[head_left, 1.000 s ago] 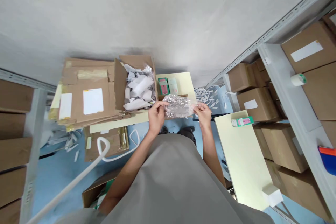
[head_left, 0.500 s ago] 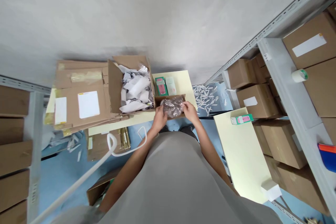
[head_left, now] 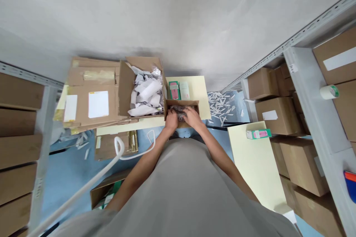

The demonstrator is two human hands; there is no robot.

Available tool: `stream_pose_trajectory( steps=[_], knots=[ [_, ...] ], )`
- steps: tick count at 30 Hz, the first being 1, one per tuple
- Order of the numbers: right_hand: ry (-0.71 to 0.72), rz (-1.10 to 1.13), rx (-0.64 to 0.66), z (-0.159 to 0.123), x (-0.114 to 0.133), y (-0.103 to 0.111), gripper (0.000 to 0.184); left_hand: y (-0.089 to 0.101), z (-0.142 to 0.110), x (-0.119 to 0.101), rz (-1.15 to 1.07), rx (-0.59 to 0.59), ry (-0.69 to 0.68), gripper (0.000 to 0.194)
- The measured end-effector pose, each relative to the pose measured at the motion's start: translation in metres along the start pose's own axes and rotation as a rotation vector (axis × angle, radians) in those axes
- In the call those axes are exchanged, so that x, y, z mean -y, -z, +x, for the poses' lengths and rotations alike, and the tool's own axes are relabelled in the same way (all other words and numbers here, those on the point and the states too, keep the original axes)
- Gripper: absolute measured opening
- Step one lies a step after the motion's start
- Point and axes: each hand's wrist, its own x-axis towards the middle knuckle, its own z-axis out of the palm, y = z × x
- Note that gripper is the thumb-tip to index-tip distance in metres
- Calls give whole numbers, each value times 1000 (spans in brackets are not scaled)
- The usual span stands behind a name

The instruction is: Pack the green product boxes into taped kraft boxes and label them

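Observation:
A small open cardboard box sits at the front edge of the cream table. Inside it lies crinkled clear bubble wrap, partly covered by my fingers. My left hand reaches in from the left with fingers curled on the wrap. From the right, my right hand bends its fingers over the other end of the wrap. Whatever lies beneath the wrap is hidden. Just behind the box stand a green-and-pink packet and a pale packet.
A larger carton full of crumpled white paper adjoins on the left, beside stacked flat cardboard. A white bent tube crosses the lower left. At right, a side table bears another green-and-pink packet. Shelves of cartons flank both sides.
Both hands have lowered the bubble wrap from above the small box into it. They have come closer together, and the wrap is now bunched between them. The view has shifted slightly.

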Motion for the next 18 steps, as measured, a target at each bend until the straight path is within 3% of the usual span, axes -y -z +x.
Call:
stream_pose_trajectory(
  steps=[4, 10, 13, 16, 18],
  knots=[
    [-107, -89, 225, 24, -1, -15, 34, -1, 10, -6, 58, 67, 37, 43],
    [-98, -76, 199, 19, -6, -14, 32, 11, -10, -13, 43, 40, -49, 34],
    [15, -41, 100, -3, -6, -6, 41, 32, -37, -16, -63, -59, -229, 37],
    [104, 40, -162, -28, -11, 2, 44, 61, -58, -17, -273, -180, -379, 38],
    [43, 67, -346, -40, -16, 4, 45, 75, -64, -14, -378, -218, -422, 40]
  ],
)
